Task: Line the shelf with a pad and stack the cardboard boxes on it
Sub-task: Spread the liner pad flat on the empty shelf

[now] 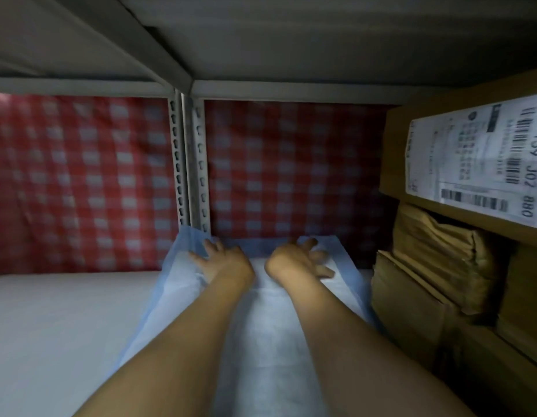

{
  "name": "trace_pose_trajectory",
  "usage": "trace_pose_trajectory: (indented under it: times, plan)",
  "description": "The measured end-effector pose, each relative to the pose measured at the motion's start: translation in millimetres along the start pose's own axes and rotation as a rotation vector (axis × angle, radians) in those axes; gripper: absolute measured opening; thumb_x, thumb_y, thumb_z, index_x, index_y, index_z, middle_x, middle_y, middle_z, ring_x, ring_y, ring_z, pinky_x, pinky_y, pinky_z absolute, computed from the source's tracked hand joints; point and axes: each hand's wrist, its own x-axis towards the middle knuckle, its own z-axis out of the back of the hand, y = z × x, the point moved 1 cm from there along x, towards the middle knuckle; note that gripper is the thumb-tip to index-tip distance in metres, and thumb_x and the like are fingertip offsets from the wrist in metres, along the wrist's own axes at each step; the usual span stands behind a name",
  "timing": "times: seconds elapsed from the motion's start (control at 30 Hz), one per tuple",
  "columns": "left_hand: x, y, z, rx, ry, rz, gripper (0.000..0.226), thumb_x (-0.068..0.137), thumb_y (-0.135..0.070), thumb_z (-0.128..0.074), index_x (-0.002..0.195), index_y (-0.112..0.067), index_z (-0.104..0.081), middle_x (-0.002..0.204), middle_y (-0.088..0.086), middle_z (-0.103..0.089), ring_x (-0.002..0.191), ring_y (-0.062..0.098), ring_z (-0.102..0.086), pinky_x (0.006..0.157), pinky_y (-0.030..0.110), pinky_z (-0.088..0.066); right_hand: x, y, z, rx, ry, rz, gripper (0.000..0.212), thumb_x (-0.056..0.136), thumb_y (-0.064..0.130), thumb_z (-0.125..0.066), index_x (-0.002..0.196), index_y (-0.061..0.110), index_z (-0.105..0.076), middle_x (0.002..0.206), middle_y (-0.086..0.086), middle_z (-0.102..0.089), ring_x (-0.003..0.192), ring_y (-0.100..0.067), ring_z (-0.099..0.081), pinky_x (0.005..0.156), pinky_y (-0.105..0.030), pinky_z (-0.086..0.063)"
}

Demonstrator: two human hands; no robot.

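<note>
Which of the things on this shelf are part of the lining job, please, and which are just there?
Part of the job: pad, shelf, left hand, right hand, cardboard boxes.
Just there: checked cloth, metal post.

Pad [261,326] lies on shelf [50,326], boxes [441,266] right.

Blue-edged white pad [261,320] lies flat on shelf [56,320] beside stacked cardboard boxes [435,284].

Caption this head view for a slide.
Both hands press a blue-edged pad flat on the shelf.
</note>
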Motion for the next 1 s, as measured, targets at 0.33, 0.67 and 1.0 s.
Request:
trace_pose_trajectory:
  times: [0.33, 0.67, 1.0]
  plan:
    - [24.2, 30.1, -20.6, -0.314, 0.076, 0.246, 0.052, 0.091, -0.032, -0.058, 0.140, -0.017, -0.051, 0.136, 0.010, -0.054, 0.128, 0.030, -0.051, 0.105, 0.047, -0.045, 33.4, -14.5, -29.7, -0.246, 0.021, -0.032, 0.069, 0.088, 0.029, -0.056, 0.150, 0.024, -0.029, 0.157, -0.018, -0.014, 0.138, -0.050, -0.019, 0.106, -0.071, -0.021]
    - [21.9, 32.2, -25.7, -0.254, 0.062, 0.281, 0.054, 0.096, -0.031, -0.051, 0.146, -0.013, -0.042, 0.151, 0.013, -0.040, 0.141, 0.033, -0.035, 0.115, 0.050, -0.031, 36.0, -32.5, -45.4, -0.355, -0.098, -0.066, 0.076, 0.092, 0.051, -0.045, 0.154, 0.017, -0.017, 0.154, -0.023, -0.021, 0.136, -0.045, -0.026, 0.108, -0.061, -0.022]
    - [-29.1, 22.9, -16.5, 0.235, 0.195, 0.057, 0.067, 0.099, -0.037, -0.039, 0.158, -0.025, -0.010, 0.163, 0.004, 0.022, 0.146, 0.037, 0.029, 0.103, 0.074, 0.019, -0.6, -38.3, -49.2, -0.511, 0.085, 0.229, 0.067, 0.097, 0.061, -0.021, 0.151, 0.023, -0.032, 0.159, -0.010, -0.021, 0.146, -0.040, -0.008, 0.110, -0.068, 0.011]
